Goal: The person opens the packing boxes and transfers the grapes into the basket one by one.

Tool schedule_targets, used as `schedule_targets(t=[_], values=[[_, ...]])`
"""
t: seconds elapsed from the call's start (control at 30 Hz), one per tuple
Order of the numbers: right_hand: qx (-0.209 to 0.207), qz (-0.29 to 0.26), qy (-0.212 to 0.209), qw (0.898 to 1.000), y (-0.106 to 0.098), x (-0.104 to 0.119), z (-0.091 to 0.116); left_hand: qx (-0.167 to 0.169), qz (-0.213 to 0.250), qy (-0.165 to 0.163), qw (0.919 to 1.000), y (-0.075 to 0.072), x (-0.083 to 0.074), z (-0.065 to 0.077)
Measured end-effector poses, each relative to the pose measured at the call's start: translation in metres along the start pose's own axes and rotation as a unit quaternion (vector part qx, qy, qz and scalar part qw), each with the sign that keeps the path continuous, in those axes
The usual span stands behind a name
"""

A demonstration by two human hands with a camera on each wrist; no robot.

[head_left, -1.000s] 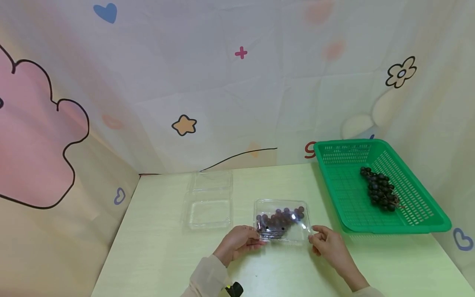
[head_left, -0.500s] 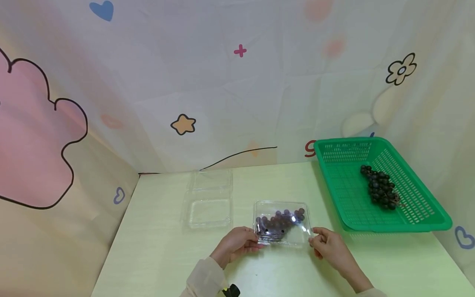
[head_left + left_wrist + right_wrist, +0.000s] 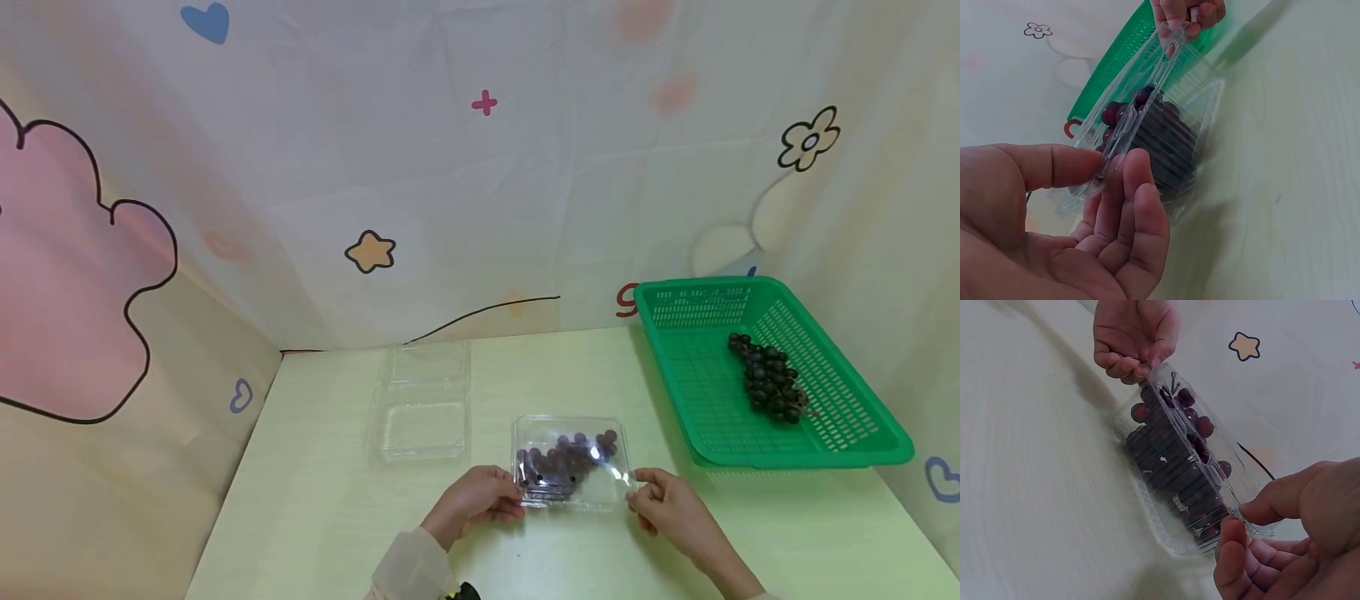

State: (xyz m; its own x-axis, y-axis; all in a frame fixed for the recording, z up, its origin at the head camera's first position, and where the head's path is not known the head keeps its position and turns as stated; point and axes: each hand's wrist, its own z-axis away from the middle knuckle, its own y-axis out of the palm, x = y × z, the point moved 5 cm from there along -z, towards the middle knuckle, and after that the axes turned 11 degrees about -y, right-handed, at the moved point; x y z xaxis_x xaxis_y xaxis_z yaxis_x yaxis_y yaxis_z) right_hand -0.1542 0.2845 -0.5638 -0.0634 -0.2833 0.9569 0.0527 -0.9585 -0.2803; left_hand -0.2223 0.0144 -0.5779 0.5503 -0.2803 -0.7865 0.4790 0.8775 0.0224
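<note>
A clear plastic clamshell box (image 3: 600,492) with its lid down sits in front of the person, with dark red grapes (image 3: 566,458) inside. My left hand (image 3: 480,497) pinches the rim at the box's near left corner, thumb on top and fingers below, as the left wrist view shows close up. At the near right corner my right hand (image 3: 671,508) pinches the same rim between thumb and fingertips. Through the ribbed front wall (image 3: 1172,456) the bunch shows packed against the side in the right wrist view.
Another clear clamshell box (image 3: 423,429) lies unfolded on the pale table (image 3: 322,500), left of the hands. At the right stands a green plastic basket (image 3: 697,375) with a bunch of dark grapes (image 3: 768,379) in it. A printed curtain (image 3: 450,167) hangs behind the table.
Both hands and the grape-filled box have shifted slightly toward the person. The grip at each front corner stays. The basket and the unfolded box have not moved.
</note>
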Motion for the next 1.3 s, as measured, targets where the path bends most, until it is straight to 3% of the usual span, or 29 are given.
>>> schedule_targets(t=[0.23, 0.53, 0.87, 1.3], values=[[0.025, 0.01, 0.015, 1.0, -0.001, 0.003, 0.004, 0.005, -0.032, -0.005, 0.9995, 0.0, 0.002, 0.006], [0.064, 0.002, 0.026, 0.998, -0.003, 0.003, 0.01, 0.019, -0.04, -0.008, 0.999, 0.005, 0.007, 0.013], [0.078, 0.0, 0.058, 0.995, -0.005, -0.002, 0.017, 0.033, -0.042, -0.013, 0.9985, 0.009, 0.018, 0.016], [0.137, -0.035, 0.039, 0.989, -0.006, -0.004, 0.026, 0.038, -0.046, -0.01, 0.9982, 0.015, 0.026, 0.027]])
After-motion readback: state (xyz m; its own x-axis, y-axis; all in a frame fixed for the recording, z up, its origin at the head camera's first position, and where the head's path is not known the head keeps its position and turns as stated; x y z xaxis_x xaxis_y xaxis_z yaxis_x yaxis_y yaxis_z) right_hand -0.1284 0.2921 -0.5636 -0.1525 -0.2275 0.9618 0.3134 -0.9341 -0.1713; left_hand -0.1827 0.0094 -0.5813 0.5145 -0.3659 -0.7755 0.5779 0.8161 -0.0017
